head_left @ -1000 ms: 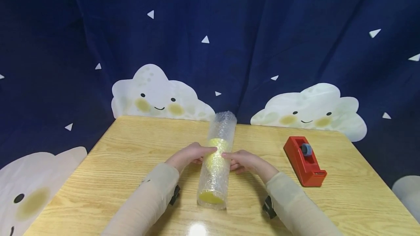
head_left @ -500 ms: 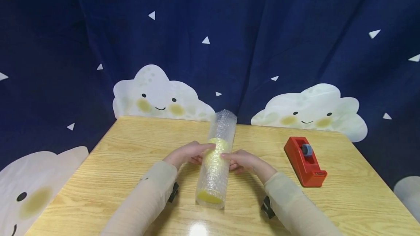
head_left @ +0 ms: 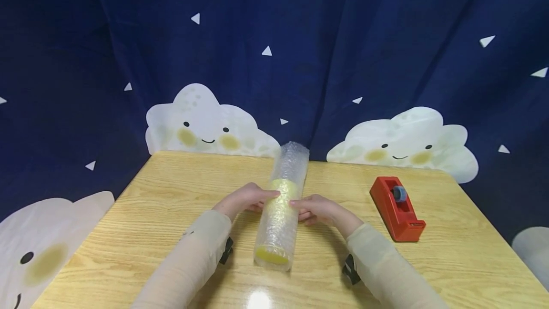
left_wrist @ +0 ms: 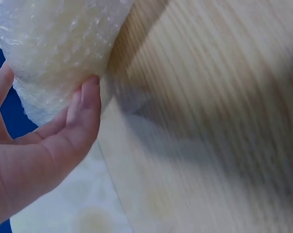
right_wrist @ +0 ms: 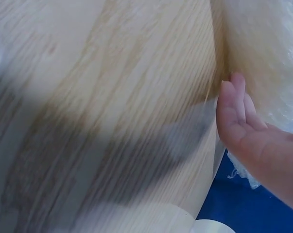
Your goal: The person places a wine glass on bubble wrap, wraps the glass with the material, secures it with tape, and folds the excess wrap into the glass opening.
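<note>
A long tube of clear bubble wrap (head_left: 276, 232) lies on the table, pointing away from me, with a yellow cylinder (head_left: 272, 255) showing through its lower part. From the left side, my left hand (head_left: 246, 199) grips it, thumb on top and fingers low along its side. Opposite, my right hand (head_left: 323, 211) holds it the same way, its thumb a little nearer to me. In the left wrist view, curled fingers (left_wrist: 90, 97) touch the underside of the wrap. The right wrist view has the right fingers (right_wrist: 229, 107) against the wrap near the tabletop.
A red tape dispenser (head_left: 396, 211) with a small blue-grey roll (head_left: 400, 194) stands to the right on the wooden table (head_left: 184, 175). Behind the table's far edge hangs a dark blue curtain (head_left: 240, 32) with printed clouds. The wrap's far end reaches that edge.
The tube's near end has shifted slightly to the left, and the left thumb has moved a little left with it. Both hands keep their hold; the dispenser stays put.
</note>
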A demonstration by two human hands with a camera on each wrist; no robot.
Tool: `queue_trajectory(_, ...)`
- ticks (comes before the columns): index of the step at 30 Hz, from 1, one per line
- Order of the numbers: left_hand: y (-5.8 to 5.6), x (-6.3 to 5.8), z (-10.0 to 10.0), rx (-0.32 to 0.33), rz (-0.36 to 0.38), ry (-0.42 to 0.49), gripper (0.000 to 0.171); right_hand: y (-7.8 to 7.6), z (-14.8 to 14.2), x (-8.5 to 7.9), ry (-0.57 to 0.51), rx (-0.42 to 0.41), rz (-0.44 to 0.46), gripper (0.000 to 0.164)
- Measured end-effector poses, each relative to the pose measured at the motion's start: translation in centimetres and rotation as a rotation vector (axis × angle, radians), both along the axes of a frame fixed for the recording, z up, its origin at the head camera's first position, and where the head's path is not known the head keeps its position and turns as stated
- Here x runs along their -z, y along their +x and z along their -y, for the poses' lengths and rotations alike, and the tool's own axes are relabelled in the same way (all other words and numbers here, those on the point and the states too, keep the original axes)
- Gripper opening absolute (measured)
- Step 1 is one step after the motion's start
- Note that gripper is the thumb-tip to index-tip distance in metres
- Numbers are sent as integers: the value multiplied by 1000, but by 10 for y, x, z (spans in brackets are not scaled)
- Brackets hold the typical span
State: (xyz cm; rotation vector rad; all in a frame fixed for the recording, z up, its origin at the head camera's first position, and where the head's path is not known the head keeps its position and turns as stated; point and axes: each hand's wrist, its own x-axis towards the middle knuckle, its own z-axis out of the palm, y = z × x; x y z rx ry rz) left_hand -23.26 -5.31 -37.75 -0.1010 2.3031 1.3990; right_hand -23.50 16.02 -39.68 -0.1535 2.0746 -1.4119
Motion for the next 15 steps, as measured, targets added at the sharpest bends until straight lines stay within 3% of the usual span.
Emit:
queue_trajectory(3,-1,2,1,26,18,40,50,0,0,-1,-9,-8,-3,52)
queue_trajectory(8,2,0,-2,67,-23,-14,53,1,0,-2,-11,12,-5,52)
queue_trajectory(15,8,-5,-9,18,-51,-83,60,2,2,-4,5,15,-25,55)
